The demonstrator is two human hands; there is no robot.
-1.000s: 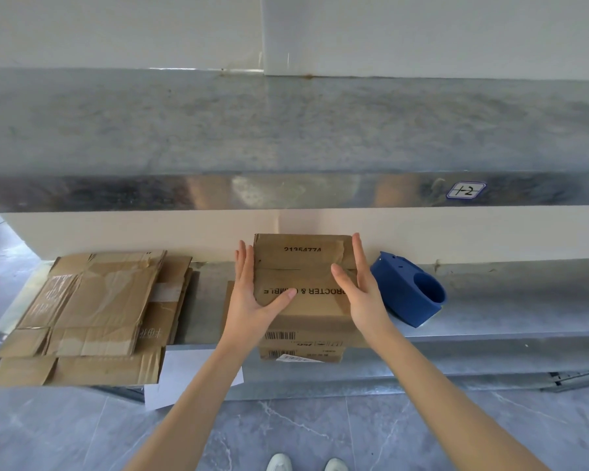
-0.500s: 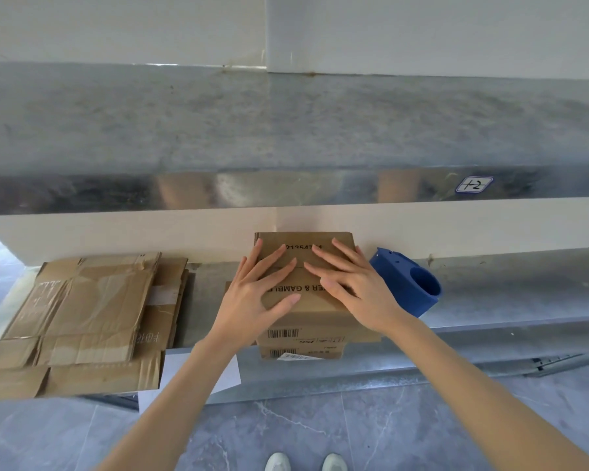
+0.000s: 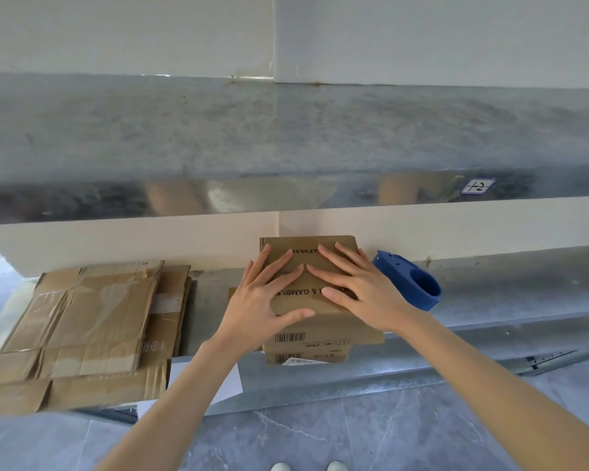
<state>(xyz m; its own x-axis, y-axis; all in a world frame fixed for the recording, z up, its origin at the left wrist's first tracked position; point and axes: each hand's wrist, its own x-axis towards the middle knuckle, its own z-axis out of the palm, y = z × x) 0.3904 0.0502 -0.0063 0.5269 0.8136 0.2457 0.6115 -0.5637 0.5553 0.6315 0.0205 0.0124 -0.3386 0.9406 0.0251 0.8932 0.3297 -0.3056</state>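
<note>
- Work piece: a flattened brown corrugated-cardboard carton with black print (image 3: 306, 242) lies on top of a short stack of similar flattened brown cartons (image 3: 330, 336). The stack sits on the lower galvanised-steel shelf (image 3: 507, 294), pushed close to the pale back wall.
- Left hand (image 3: 259, 300): laid palm-down on the 9 o'clock half of the top carton. The fingers are straight and spread, aimed towards 1 o'clock, and the thumb is stretched along the near edge. It presses and grips nothing.
- Right hand (image 3: 368, 290): laid palm-down on the 3 o'clock half. The fingers are straight and fanned towards 11 o'clock, and it also holds nothing. The fingertips of the two hands almost meet over the carton's midline.
- Governing relation: the carton lies directly beneath both palms, so neither hand is nearer. Its long axis appears to run from 12 to 6 o'clock, away from the person, and the print runs across it.
- Inference: the step in hand is probably pressing the carton flat onto the stack. The carton's side edges lie outside the palms at 9 and 3 o'clock, so any lift would call for the hands to part first.
- Surroundings: a blue plastic cylindrical part with a round bore (image 3: 402, 280) rests just beside the stack at 3 o'clock. A wider pile of flattened brown cardboard sheets (image 3: 92, 317) lies apart at 9 o'clock.
</note>
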